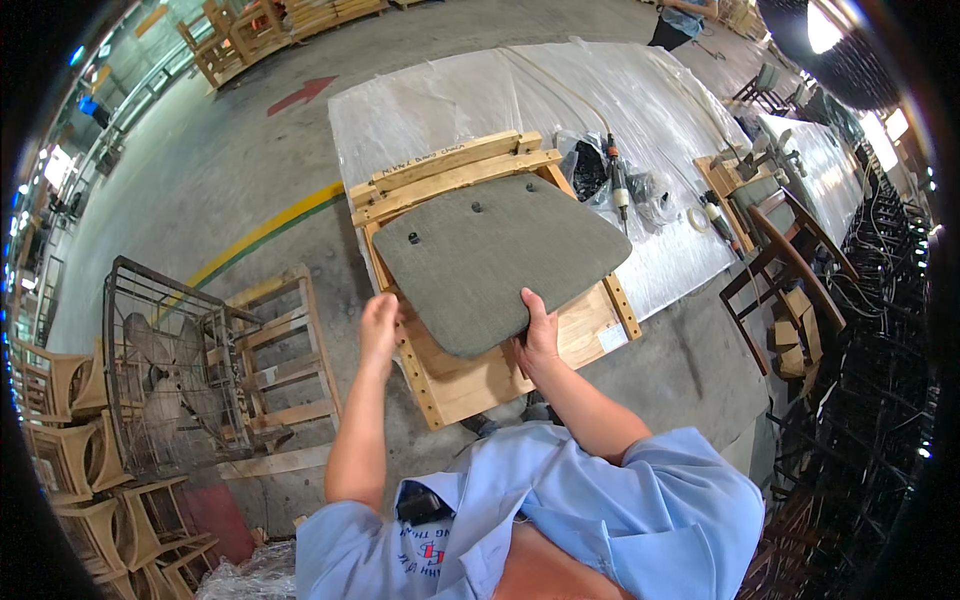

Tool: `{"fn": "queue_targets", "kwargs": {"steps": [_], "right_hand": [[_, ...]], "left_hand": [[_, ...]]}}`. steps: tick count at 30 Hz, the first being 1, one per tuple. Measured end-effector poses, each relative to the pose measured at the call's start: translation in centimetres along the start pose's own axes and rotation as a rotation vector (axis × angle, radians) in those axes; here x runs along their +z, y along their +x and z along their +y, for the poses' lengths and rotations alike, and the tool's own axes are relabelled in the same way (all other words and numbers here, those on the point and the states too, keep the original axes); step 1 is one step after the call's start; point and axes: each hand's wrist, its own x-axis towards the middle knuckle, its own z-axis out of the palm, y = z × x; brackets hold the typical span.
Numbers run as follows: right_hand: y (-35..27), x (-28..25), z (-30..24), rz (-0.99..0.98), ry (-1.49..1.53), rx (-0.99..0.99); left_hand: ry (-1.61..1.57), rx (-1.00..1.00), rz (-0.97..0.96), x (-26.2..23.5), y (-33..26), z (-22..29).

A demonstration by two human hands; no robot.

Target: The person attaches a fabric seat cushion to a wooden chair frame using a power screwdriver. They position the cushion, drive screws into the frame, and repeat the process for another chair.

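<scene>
A grey-green fabric-covered chair seat or back panel [500, 255] lies tilted on a wooden jig [480, 385]. Its rounded corner points toward me, and a few dark round spots show along its far side. My right hand [537, 335] grips the panel's near edge, thumb on top and fingers hidden underneath. Beside the jig's left rail, my left hand [379, 325] is curled closed, slightly apart from the panel; whatever it may hold is hidden. Along the far side of the jig runs a raised wooden bar [450, 165] with handwriting on it.
The jig rests on a plastic-covered table [430, 100]. A power screwdriver [617, 180] with a hose and a black plastic bag [588, 170] lie right of it. At left stand a metal cage fan [170, 370] and a wooden pallet [285, 350]; a dark chair frame [790, 260] is at right.
</scene>
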Motion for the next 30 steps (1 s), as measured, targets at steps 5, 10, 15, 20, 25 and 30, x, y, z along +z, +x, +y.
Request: {"fn": "queue_targets", "kwargs": {"steps": [5,10,15,20,25,30], "right_hand": [[-2.0,0.1,-1.5,0.051,-0.088,0.149],[-3.4,-0.7,-3.2,-0.077,-0.299,0.316],[2.4,-1.8,-5.5,-0.36,-0.515,0.479],[10.3,-6.3,-12.6,0.117,-0.659,-0.01],[18.2,-8.8,-11.4,0.114,-1.019,-0.468],[21.4,-6.1,-10.2,0.008,-1.096,-0.909]], "left_hand": [[-0.798,-0.131,-0.481,3.9,-5.3,-2.3],[-0.571,-0.034,-0.161,6.4,-4.9,-1.3],[-0.829,-0.182,0.054,4.5,0.7,1.4],[-0.717,-0.076,0.34,7.4,0.7,-2.1],[-0.621,-0.071,0.63,11.5,0.2,-4.5],[-0.534,-0.14,0.909,13.1,4.7,-2.8]]}}
